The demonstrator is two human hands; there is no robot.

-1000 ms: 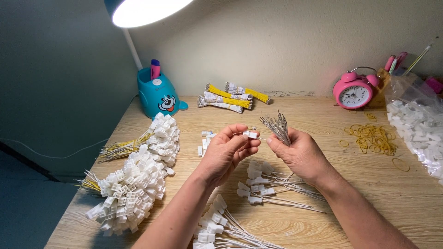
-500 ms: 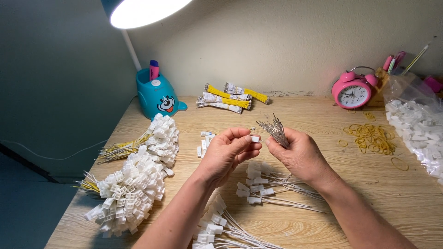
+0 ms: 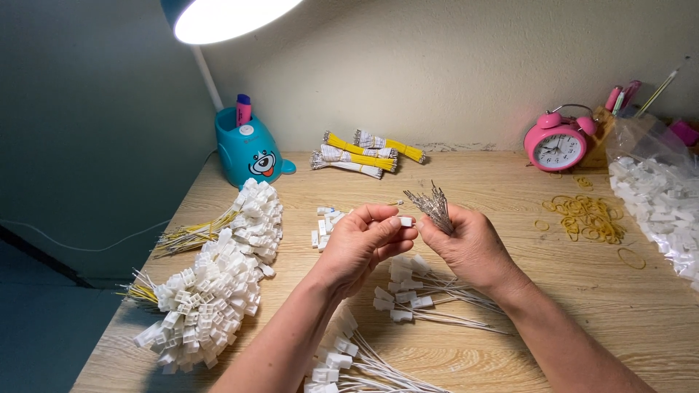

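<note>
The worktop (image 3: 466, 349) carries a good share of finished work. At about nine o'clock from the hands lies a big heap of white plugs (image 3: 211, 291) with yellow wires trailing out to the left, which looks like the largest done lot. Below the hands, at six o'clock, a smaller spread of wired plugs (image 3: 404, 295) with white leads lies loose, and more run off the lower edge. What is left seems considerable: a clear bag of empty white housings (image 3: 655, 204) at three o'clock is still heaped, wire bundles (image 3: 364, 153) in yellow and white wait at twelve o'clock, and a few loose housings (image 3: 324, 222) sit just beside the left hand at ten o'clock. Yellow rubber bands (image 3: 586, 217) lie at two o'clock, unused. By this judgement the job is partway through, with the present plug not yet filled.

The right hand (image 3: 473, 247) has its fingers closed around a bunch of wires (image 3: 435, 207), whose metal tips fan upward toward twelve o'clock. The left hand (image 3: 360, 244) pinches one small white plug (image 3: 405, 221) between thumb and forefinger, the other fingers curled in. The plug is held above the worktop at the centre, just beside the bunch; I cannot tell whether a wire tip is in it.
</note>
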